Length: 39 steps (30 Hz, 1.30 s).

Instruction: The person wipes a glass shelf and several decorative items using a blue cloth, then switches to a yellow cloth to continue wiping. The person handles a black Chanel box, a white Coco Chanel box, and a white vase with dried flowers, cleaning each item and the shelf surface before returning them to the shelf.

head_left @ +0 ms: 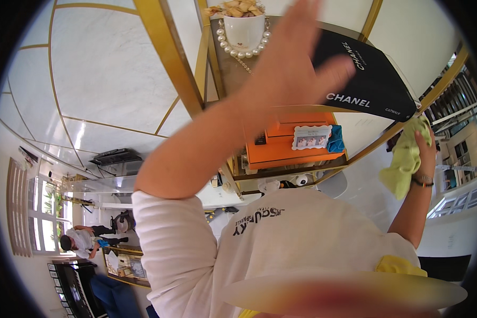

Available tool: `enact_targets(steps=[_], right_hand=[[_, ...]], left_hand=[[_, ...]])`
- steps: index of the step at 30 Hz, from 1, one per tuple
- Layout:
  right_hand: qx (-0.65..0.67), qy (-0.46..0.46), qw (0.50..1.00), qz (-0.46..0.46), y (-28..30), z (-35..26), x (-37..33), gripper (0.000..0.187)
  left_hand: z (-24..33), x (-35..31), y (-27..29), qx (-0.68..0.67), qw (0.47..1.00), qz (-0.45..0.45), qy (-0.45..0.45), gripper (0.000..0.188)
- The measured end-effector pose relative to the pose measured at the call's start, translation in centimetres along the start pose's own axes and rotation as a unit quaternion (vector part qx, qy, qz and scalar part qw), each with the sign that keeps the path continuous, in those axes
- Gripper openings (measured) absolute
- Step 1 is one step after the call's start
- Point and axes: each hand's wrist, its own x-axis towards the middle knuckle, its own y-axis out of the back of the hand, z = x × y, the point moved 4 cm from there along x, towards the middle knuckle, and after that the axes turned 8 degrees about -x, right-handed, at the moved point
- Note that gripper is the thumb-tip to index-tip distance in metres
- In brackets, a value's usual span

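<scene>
My left hand (pixel 289 74) is raised in front of the upper shelf, fingers stretched and thumb apart, holding nothing. Behind it, partly covered by the hand, a large black book (pixel 350 74) lies on the shelf. A white pot (pixel 244 32) with dried petals stands beside it, a string of pearls (pixel 241 54) draped around its front. At the right, my right hand (pixel 425 151) grips a light green cloth (pixel 405 159), bunched against the gold shelf post near the book's corner. I cannot tell whether my left fingertips touch anything.
The gold-framed shelf (pixel 177 58) rises before me. On a lower level sit orange boxes (pixel 270 153) with a small photo frame (pixel 311 138) and a teal pouch (pixel 336 139). Another person (pixel 82 241) is by a low gold table, far left. A blue sofa (pixel 111 294) stands near a piano.
</scene>
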Motion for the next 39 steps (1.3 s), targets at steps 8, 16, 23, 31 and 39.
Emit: enact_targets(steps=[8,16,23,31,39], right_hand=[[0.01,0.169,0.956,-0.238,-8.3,-3.3,-10.4,0.084],[-0.059,0.356,0.821,-0.442,-13.7,-8.3,-9.9,0.088],[-0.448,0.468,0.758,-0.076,-9.4,-8.2,-5.9,0.063],[-0.524,0.464,0.714,0.014,-8.3,-3.6,-1.6,0.076],[-0.434,0.565,0.697,0.083,-8.0,-1.8,1.0,0.057]], left_hand=[[7.1,-9.3,-7.8,-0.188,0.971,-0.128,-0.08,0.068],[4.4,-8.4,-2.8,-0.107,0.992,-0.051,-0.044,0.065],[0.1,-2.3,3.2,0.235,0.965,0.088,0.074,0.065],[-10.4,2.6,-2.3,-0.041,0.931,-0.017,0.361,0.059],[-10.8,2.0,-3.9,-0.111,0.883,-0.015,0.456,0.049]])
